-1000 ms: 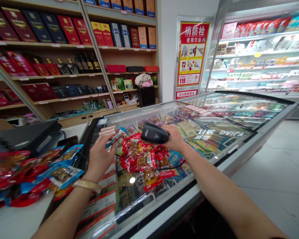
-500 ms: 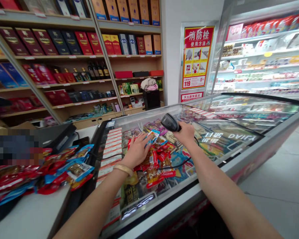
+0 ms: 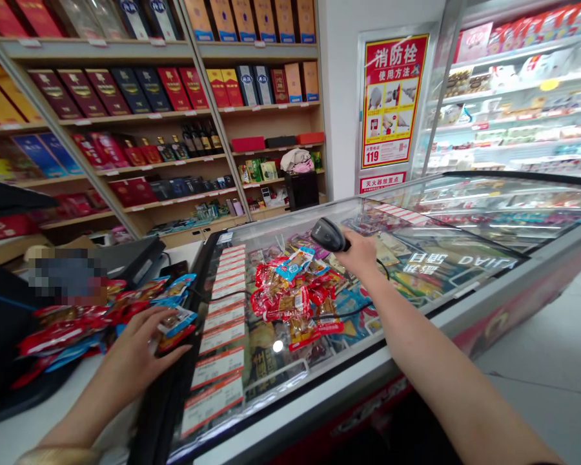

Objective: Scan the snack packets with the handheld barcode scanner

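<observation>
The right hand (image 3: 363, 253), centre of the frame, grips a black barcode scanner (image 3: 328, 234) above a pile of red snack packets (image 3: 290, 300) lying on the freezer lid (image 3: 416, 271). The left hand (image 3: 138, 352), lower left, rests flat with fingers spread on a second packet heap (image 3: 91, 320) on the white counter (image 3: 53, 420). Shelves of boxed goods (image 3: 140, 90) fill the upper left.

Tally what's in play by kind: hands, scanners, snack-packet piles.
hands: 2 (left hand resting on the counter pile, right hand gripping the scanner)
scanner: 1
snack-packet piles: 2 (counter pile, freezer-lid pile)
Total: 5
</observation>
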{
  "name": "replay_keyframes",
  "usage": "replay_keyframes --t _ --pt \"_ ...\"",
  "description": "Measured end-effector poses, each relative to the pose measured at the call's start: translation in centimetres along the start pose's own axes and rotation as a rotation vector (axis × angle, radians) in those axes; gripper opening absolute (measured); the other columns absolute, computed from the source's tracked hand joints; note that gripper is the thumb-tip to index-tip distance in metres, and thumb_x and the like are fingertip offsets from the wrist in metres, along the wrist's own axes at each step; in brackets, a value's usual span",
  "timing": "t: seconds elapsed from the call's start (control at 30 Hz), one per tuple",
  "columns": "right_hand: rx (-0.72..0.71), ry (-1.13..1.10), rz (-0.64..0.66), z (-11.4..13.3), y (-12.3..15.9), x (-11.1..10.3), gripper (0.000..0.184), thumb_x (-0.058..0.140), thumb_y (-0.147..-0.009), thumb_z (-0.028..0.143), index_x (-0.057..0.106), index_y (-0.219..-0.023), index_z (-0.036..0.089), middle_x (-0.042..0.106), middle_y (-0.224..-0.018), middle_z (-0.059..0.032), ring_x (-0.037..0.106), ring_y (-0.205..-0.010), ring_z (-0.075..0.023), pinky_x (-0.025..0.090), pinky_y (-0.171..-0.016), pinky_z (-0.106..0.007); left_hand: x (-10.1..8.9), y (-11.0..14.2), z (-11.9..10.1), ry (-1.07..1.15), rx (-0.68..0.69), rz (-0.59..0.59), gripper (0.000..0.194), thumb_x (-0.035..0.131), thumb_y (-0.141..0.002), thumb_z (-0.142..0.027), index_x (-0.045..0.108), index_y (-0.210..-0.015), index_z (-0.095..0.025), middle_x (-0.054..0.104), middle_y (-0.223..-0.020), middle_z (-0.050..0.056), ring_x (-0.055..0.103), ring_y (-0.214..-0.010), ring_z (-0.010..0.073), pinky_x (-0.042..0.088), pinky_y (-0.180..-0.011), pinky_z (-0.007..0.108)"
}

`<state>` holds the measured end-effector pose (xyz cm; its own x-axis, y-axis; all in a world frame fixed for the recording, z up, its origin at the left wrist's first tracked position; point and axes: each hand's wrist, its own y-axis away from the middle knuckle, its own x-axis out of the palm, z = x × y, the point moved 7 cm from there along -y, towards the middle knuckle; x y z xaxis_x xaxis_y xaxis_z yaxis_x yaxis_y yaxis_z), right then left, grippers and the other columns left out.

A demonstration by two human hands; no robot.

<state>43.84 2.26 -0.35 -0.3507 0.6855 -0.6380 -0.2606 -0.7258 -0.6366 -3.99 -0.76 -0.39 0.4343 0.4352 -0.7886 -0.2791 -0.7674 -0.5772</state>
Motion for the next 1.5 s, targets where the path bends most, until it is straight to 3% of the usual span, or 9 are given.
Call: replay_keyframes --t 0.13,0.37,0.53,0.6,0.73,0.93,1.07,1.2,1.5 --pt "-0.029 0.033 0.012 0.5 0.3 0.3 0.021 0.071 -0.075 0.034 0.075 -0.093 0.022 0.077 -0.096 -0.0090 0.070 -0.094 -0.0282 0.044 -0.080 -0.034 -1.1 1.5 0.8 0.033 -0.057 -0.033 0.034 0.072 -0.059 -0.058 0.071 -0.078 -0.029 0.072 -0.098 0.010 0.070 -0.086 0.0327 0.058 -0.086 0.047" --pt "-0.042 0.037 0.064 0.7 0.2 0.8 0.027 0.073 -0.076 0.038 0.075 -0.097 0.023 0.077 -0.099 -0.0090 0.069 -0.095 -0.0283 0.044 -0.081 -0.034 -3.2 0.6 -1.9 0.043 -0.079 -0.089 0.024 0.062 -0.067 -0.054 0.072 -0.069 -0.032 0.074 -0.079 0.005 0.069 -0.071 0.0298 0.058 -0.072 0.040" --pt "-0.037 0.039 0.057 0.9 0.3 0.7 0.022 0.072 -0.074 0.034 0.075 -0.093 0.023 0.077 -0.094 -0.0076 0.068 -0.091 -0.0269 0.042 -0.078 -0.033 -5.3 -1.0 -2.1 0.245 -0.443 -0.310 0.025 0.070 -0.063 -0.053 0.066 -0.070 -0.029 0.065 -0.064 0.000 0.063 -0.064 0.0245 0.052 -0.055 0.033" --pt "-0.040 0.034 0.049 1.0 0.3 0.6 0.020 0.072 -0.074 0.033 0.075 -0.091 0.023 0.077 -0.092 -0.0071 0.068 -0.088 -0.0260 0.042 -0.077 -0.032 -4.4 -1.8 -1.9 0.541 -0.619 -0.396 0.023 0.073 -0.062 -0.044 0.062 -0.070 -0.025 0.061 -0.061 -0.002 0.059 -0.060 0.0199 0.050 -0.050 0.028" --pt "-0.074 0.002 0.053 1.1 0.2 0.6 0.021 0.074 -0.072 0.034 0.074 -0.090 0.022 0.077 -0.092 -0.0074 0.068 -0.086 -0.0254 0.041 -0.076 -0.031 0.0 -4.2 -2.7 0.966 -0.825 -0.433 0.019 0.074 -0.063 -0.027 0.060 -0.073 -0.020 0.061 -0.065 -0.002 0.057 -0.056 0.0139 0.046 -0.047 0.022" --pt "-0.285 -0.186 0.076 2.9 0.4 0.6 0.021 0.075 -0.072 0.037 0.073 -0.083 0.019 0.075 -0.082 -0.0067 0.068 -0.077 -0.0217 0.042 -0.071 -0.029 6.0 -7.5 -5.3 1.120 -0.793 -0.489 0.016 0.071 -0.070 -0.027 0.064 -0.079 -0.016 0.066 -0.076 0.001 0.062 -0.067 0.0134 0.053 -0.066 0.027" --pt "-0.415 -0.407 0.185 5.0 1.2 0.6 0.015 0.073 -0.074 0.033 0.072 -0.080 0.020 0.075 -0.080 -0.0037 0.067 -0.071 -0.0176 0.044 -0.067 -0.025 8.6 -7.6 -6.1 1.252 -0.789 -0.479 0.014 0.072 -0.075 -0.029 0.064 -0.080 -0.018 0.066 -0.081 0.000 0.060 -0.071 0.0092 0.050 -0.068 0.020" --pt "-0.391 -0.449 0.285 6.0 1.7 0.6 0.017 0.079 -0.069 0.033 0.071 -0.077 0.020 0.075 -0.081 -0.0021 0.068 -0.075 -0.0182 0.047 -0.069 -0.024 9.9 -6.6 -5.8 1.369 -0.866 -0.412 0.012 0.074 -0.077 -0.025 0.065 -0.082 -0.020 0.065 -0.078 -0.002 0.057 -0.066 0.0084 0.048 -0.062 0.019" --pt "-0.489 -0.443 0.318 7.5 2.7 0.9 0.021 0.077 -0.076 0.039 0.073 -0.085 0.020 0.075 -0.081 -0.0037 0.068 -0.073 -0.0181 0.045 -0.070 -0.025 9.8 -6.2 -9.1 1.560 -0.903 -0.431 0.011 0.064 -0.084 -0.010 0.067 -0.075 -0.016 0.069 -0.080 0.001 0.066 -0.080 0.0103 0.059 -0.087 0.025"
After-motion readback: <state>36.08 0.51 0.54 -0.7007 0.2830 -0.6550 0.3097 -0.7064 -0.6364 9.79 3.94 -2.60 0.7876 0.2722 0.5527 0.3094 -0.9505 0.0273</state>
